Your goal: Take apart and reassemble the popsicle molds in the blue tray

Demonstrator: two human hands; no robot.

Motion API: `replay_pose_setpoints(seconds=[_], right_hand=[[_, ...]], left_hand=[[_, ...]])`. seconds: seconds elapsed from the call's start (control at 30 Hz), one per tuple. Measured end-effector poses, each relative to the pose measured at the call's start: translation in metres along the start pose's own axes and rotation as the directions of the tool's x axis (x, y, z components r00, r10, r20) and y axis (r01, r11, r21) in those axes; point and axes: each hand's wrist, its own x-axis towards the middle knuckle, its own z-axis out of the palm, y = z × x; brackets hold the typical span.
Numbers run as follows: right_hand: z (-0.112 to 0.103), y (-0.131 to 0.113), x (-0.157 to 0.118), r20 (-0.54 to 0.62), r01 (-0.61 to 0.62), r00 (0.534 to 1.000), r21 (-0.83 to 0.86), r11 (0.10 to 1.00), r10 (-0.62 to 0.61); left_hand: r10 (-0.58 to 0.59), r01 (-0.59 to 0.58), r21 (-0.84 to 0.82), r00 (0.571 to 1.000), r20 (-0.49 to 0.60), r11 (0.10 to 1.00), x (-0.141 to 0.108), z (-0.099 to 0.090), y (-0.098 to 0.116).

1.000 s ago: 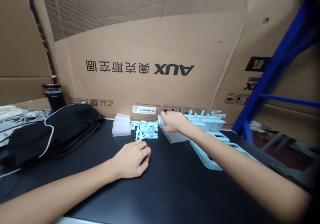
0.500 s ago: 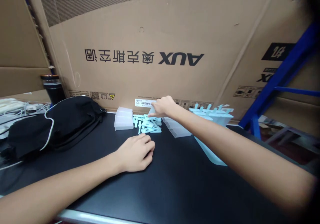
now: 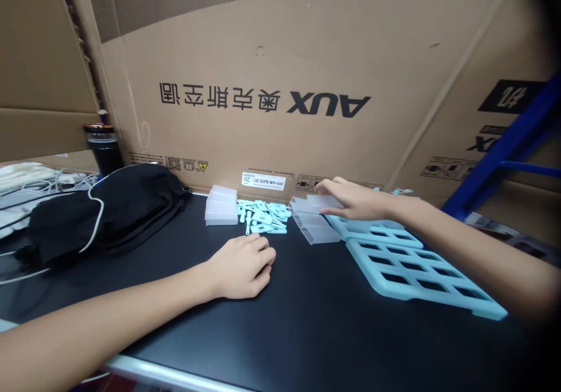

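My left hand (image 3: 245,266) rests on the black table with its fingers curled, in front of a pile of light blue plastic sticks (image 3: 265,217). Over the right group of translucent plastic moulds (image 3: 319,232) is my right hand (image 3: 346,198), its thumb and fingers apart on either side of one mould's back part. A second group of translucent moulds (image 3: 221,206) stands left of the pile. Under and beside my right forearm lie light blue frames with rows of openings (image 3: 403,269).
A tall cardboard box (image 3: 245,129) stands along the back of the table (image 3: 307,322). At left are a black bag (image 3: 135,205), a dark bottle (image 3: 105,149) and white cables (image 3: 39,187). A blue metal frame (image 3: 504,146) rises at right.
My right hand has moved right, from above the blue sticks to the right moulds. More of the blue frames now shows. The view has shifted slightly; my left hand stays on the table.
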Motion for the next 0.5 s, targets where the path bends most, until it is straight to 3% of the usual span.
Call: replay_pose_setpoints(seconds=[0.5], right_hand=[[0.031, 0.011, 0.005, 0.029, 0.041, 0.998, 0.200, 0.979, -0.048]], left_hand=[[-0.005, 0.006, -0.006, 1.000, 0.019, 1.000, 0.002, -0.002, 0.002]])
